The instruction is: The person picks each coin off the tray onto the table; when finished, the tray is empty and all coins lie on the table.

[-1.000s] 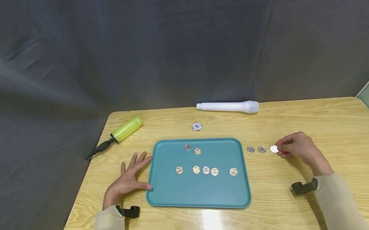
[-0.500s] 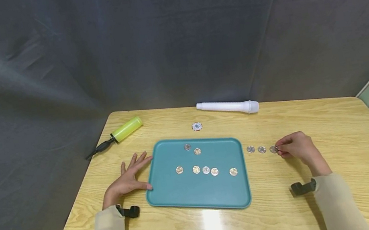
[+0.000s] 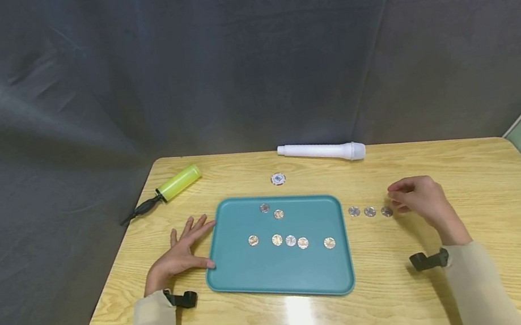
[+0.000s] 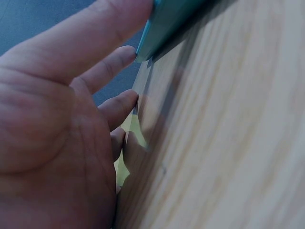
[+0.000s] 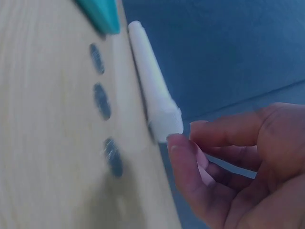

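Note:
A teal tray [image 3: 279,274] lies on the table with several silvery and gold-toned coins on it, among them a coin [image 3: 329,243] near its right side. My left hand [image 3: 180,255] is spread at the tray's left edge, thumb and index finger touching the rim; the left wrist view shows them against the tray's side [image 4: 157,33]. Right of the tray, three silvery coins form a row on the wood, the outermost coin [image 3: 386,211] being closest to my right hand [image 3: 419,202]. That hand hovers above the table, fingers loosely bent, with nothing between thumb and index finger.
Behind the tray are a white microphone-shaped stick [image 3: 323,151] and a poker chip [image 3: 278,179]. At the back left lies a yellow-green hand pump [image 3: 178,183] with a black nozzle. A dark curtain [image 3: 243,62] hangs behind the table.
My right hand has laid the third coin flat at the end of the row, let go of it and lifted slightly away. The left hand and tray have stayed put.

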The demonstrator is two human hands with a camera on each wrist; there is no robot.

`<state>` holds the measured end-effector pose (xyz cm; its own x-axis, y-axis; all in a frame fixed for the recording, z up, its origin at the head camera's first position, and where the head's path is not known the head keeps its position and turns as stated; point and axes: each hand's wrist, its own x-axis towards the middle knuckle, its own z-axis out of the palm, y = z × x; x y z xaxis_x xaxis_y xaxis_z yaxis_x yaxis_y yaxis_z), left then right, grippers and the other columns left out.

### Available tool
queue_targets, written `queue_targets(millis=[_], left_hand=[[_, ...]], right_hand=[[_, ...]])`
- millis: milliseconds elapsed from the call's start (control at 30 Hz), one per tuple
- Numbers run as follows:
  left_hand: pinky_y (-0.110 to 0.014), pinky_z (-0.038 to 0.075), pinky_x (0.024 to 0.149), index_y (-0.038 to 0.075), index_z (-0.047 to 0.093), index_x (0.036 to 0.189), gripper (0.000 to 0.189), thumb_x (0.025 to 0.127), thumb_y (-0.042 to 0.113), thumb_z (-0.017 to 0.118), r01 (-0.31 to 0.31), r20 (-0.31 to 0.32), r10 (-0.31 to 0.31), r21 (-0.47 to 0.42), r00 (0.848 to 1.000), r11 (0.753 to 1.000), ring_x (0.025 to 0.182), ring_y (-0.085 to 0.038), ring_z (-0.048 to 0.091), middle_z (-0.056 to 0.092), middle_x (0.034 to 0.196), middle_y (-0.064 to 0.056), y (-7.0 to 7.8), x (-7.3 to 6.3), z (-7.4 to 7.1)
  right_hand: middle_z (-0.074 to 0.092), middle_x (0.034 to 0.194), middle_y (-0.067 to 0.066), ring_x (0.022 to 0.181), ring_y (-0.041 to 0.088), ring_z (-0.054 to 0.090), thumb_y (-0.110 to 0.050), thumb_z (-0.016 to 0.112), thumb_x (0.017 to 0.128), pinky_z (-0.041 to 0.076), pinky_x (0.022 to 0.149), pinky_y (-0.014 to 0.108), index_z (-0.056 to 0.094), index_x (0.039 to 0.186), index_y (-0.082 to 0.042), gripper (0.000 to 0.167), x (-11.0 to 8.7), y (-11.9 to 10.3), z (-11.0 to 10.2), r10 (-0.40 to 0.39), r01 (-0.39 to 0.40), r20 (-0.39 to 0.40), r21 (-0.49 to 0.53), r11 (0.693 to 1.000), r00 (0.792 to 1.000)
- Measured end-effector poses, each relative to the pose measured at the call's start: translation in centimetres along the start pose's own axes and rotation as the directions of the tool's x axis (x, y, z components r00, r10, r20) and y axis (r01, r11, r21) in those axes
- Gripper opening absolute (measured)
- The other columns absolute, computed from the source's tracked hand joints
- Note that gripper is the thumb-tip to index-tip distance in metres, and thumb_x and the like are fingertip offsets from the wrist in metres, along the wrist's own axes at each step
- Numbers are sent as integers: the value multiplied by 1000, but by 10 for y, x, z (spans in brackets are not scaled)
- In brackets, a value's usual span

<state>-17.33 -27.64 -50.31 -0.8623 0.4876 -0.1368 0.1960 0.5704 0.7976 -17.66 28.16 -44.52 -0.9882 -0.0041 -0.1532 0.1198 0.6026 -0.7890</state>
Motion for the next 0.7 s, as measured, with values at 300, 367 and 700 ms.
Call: queue_targets(millis=[300,367,700], left_hand=[[-70,-27,112,18,34,158,98,76,31,87,-2,2,2,1,1000,1000,155,-45,-16,7,170,-17,0,0,0],[-71,-27,112,18,34,158,99,76,31,87,-2,1,2,0,1000,1000,155,-45,-16,7,170,-17,1,0,0],[-70,-27,112,18,34,158,98,76,30,87,0,1,0,-2,1000,1000,155,-45,-17,7,170,-17,1,0,0]], right_hand=[[73,103,22,75,1,69,-13,61,99,63,66,25,65,117,13,32,6,-31,8,-69,68,14,42,997,998],[73,103,23,74,0,69,-11,60,99,62,66,25,65,117,13,31,9,-37,11,-87,86,19,55,995,996],[70,105,28,74,2,69,-9,60,98,64,68,31,66,115,12,28,19,-64,30,-125,122,40,82,989,991]])
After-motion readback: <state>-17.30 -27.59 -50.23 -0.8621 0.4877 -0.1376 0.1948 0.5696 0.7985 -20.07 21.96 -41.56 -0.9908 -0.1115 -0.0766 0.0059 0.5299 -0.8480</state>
